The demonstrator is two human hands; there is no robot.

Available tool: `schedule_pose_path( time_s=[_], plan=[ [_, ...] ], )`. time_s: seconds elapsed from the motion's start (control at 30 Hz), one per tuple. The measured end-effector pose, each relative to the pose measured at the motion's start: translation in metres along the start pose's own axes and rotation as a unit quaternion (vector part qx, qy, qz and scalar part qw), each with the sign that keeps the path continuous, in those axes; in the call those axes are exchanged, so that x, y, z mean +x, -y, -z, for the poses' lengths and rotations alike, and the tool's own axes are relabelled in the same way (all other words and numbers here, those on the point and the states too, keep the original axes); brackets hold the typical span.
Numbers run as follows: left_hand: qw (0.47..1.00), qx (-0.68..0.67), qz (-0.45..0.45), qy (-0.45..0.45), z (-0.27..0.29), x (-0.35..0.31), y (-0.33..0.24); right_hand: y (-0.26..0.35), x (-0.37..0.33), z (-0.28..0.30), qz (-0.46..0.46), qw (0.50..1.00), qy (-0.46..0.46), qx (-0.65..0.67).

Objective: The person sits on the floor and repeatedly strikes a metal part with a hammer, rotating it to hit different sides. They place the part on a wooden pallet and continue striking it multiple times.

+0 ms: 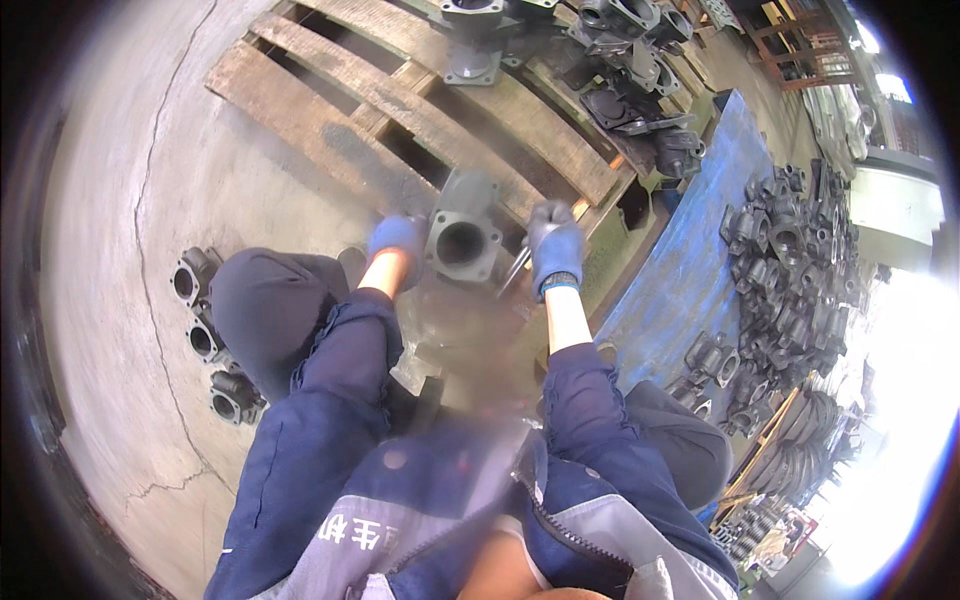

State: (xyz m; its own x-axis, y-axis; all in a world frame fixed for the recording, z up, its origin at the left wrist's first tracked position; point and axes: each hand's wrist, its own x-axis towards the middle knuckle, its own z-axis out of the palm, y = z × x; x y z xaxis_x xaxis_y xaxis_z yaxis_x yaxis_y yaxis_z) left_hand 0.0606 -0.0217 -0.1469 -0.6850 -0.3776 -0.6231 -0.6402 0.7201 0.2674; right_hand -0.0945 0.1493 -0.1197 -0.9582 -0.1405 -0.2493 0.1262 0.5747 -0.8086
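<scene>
A grey cast-metal housing [462, 215] with a square flange and a round bore stands between my hands, the bore facing me. My left hand [398, 245], in a blue work glove, is closed against the housing's left side; its fingertips are partly hidden. To the right of the housing, my right hand [554, 242], gloved in blue and grey, is closed in a fist. A thin metal rod [516, 268] sticks out from that fist toward the housing's flange. What kind of tool it is cannot be made out.
Beyond the housing lies a wooden pallet [300, 95] with more castings [630, 60] at its far right. A blue board [680, 260] slopes along the right, beside a large heap of castings [790, 260]. Several castings [205, 335] stand on the floor by my left knee.
</scene>
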Motion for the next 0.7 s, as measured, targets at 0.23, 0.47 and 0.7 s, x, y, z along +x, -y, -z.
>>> schedule_pose_path(
  time_s=[0.23,0.47,0.7],
  plan=[
    [0.999,0.028,-0.026,0.009,-0.016,0.02,0.004,-0.039,-0.039,-0.023,-0.008,0.988,0.032,-0.152],
    [0.99,-0.142,-0.018,0.013,-0.065,0.057,0.043,-0.031,-0.033,-0.024,0.006,0.942,0.103,-0.318],
    [0.995,-0.018,-0.075,-0.063,-0.073,0.036,0.045,-0.036,-0.014,-0.025,-0.005,0.871,0.324,-0.369]
  ],
)
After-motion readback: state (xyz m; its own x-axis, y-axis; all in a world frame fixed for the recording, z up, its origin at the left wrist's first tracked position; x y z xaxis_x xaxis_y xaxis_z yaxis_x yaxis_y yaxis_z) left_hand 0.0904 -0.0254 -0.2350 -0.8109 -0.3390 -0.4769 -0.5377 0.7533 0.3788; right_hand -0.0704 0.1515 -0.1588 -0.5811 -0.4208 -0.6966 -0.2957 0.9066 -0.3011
